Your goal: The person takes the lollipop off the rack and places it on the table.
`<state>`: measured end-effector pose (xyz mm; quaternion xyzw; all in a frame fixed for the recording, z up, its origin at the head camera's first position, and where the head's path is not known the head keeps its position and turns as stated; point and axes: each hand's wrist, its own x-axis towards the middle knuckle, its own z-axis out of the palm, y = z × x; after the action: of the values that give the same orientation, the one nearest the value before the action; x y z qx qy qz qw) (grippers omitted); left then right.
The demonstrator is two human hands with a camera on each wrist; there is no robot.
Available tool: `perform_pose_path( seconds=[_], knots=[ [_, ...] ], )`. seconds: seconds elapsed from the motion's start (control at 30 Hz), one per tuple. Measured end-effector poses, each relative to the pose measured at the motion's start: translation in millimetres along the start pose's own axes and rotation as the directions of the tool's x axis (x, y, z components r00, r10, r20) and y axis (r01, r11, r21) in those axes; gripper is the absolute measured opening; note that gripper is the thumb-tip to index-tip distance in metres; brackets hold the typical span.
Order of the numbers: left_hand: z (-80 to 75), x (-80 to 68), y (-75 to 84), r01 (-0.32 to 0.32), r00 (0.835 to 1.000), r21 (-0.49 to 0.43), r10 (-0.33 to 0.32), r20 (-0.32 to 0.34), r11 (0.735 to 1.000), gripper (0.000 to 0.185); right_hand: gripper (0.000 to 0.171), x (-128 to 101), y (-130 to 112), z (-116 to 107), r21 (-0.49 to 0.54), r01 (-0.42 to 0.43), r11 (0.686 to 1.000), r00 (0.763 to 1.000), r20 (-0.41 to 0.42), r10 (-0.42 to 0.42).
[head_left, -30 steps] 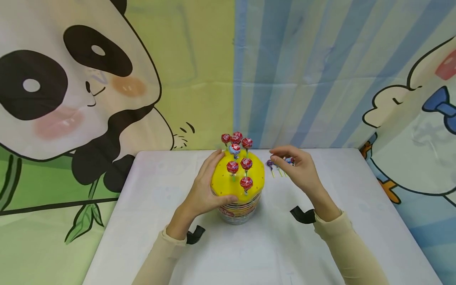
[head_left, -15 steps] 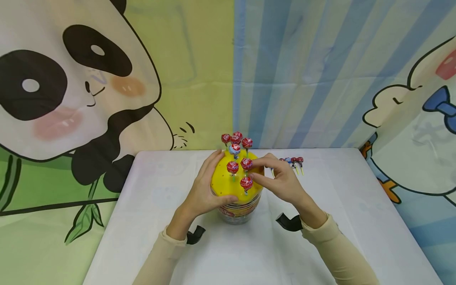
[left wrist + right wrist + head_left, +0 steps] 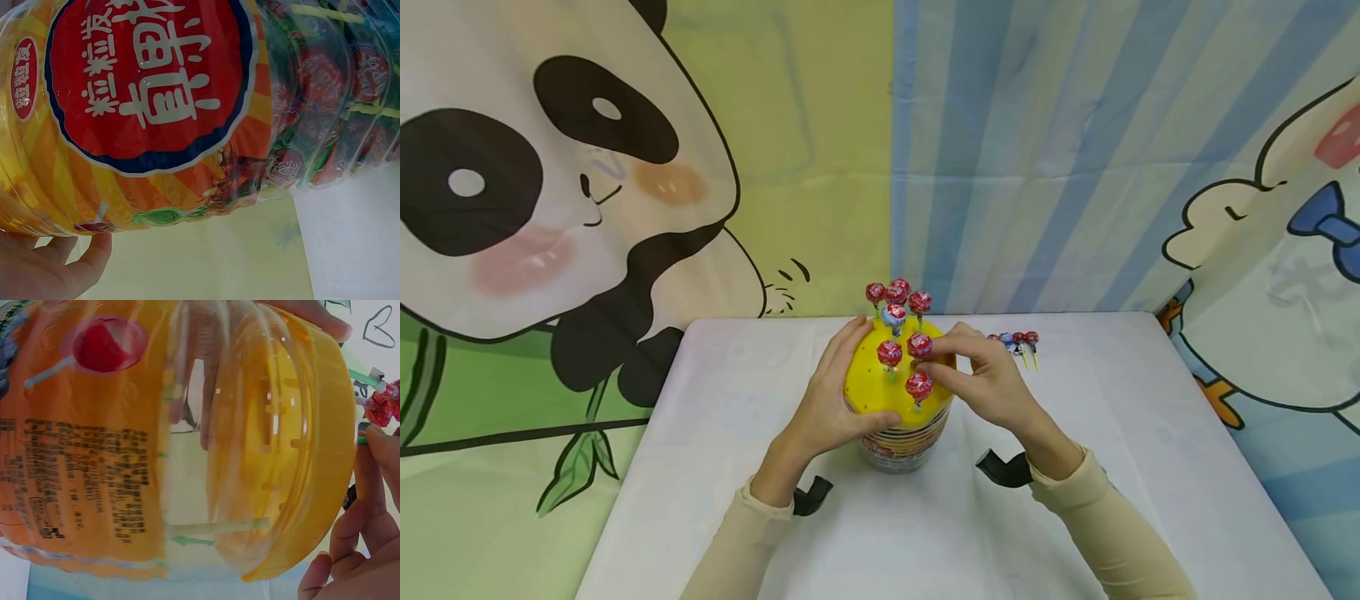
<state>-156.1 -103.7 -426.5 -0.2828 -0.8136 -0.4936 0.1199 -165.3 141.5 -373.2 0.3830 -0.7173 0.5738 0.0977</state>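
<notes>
While the person is leaning in over the white bench point(image 3: 715, 467), the left hand point(image 3: 827, 404) is cupping the near-left side of the lollipop tub point(image 3: 901, 433), its fingers curled round the yellow perforated lid point(image 3: 872, 385) and steadying it. Just beyond, the right hand point(image 3: 985, 383) is pinching a red lollipop point(image 3: 919, 344) that is standing in the lid, thumb and forefinger closing on its thin green stick just under the head. That sweet looks light, its stick slender and likely bendy, so low on the stick seems the sensible hold. Farther back, more lollipops point(image 3: 895, 293) are standing upright, and a few loose lollipops point(image 3: 1017, 340) are lying by the cartoon backdrop point(image 3: 587, 167).
</notes>
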Motion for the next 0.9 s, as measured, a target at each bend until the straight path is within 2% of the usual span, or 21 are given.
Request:
perform_pose_path(
  seconds=[0.27,0.4,0.53,0.63,0.77,0.8,0.9],
  knots=[
    [-0.2,-0.7,0.6,0.007,1.000,-0.006,-0.007,0.003,1.000,0.108,0.018,1.0,-4.3,-6.1,-0.001,0.016,1.000,0.999,-0.041,-0.016],
    [0.3,-0.9,0.4,0.013,1.000,-0.010,-0.013,0.004,1.000,0.108,0.021,-2.8,1.9,-17.3,-0.048,-0.025,0.999,0.996,-0.089,0.020],
    [0.9,-1.5,-0.5,0.019,1.000,-0.009,-0.019,-0.003,1.000,0.108,0.023,-12.3,19.7,-33.2,-0.094,-0.107,0.990,0.986,-0.138,0.093],
    [1.0,-2.1,-1.1,0.023,1.000,-0.013,-0.023,-0.007,1.000,0.107,0.020,-20.5,30.7,-44.8,-0.148,-0.181,0.972,0.971,-0.183,0.153],
    [0.8,-1.6,-1.6,0.022,1.000,-0.024,-0.022,-0.001,0.999,0.107,0.019,-31.2,40.9,-59.6,-0.203,-0.287,0.936,0.940,-0.249,0.234],
    [0.7,-1.4,-1.6,0.021,1.000,-0.027,-0.021,0.001,0.999,0.107,0.019,-34.0,43.9,-63.7,-0.207,-0.313,0.927,0.930,-0.262,0.256],
    [0.8,-1.0,-1.8,0.021,1.000,-0.026,-0.021,0.000,0.999,0.108,0.023,-46.6,73.0,-79.8,-0.213,-0.411,0.886,0.890,-0.304,0.340]
  ],
)
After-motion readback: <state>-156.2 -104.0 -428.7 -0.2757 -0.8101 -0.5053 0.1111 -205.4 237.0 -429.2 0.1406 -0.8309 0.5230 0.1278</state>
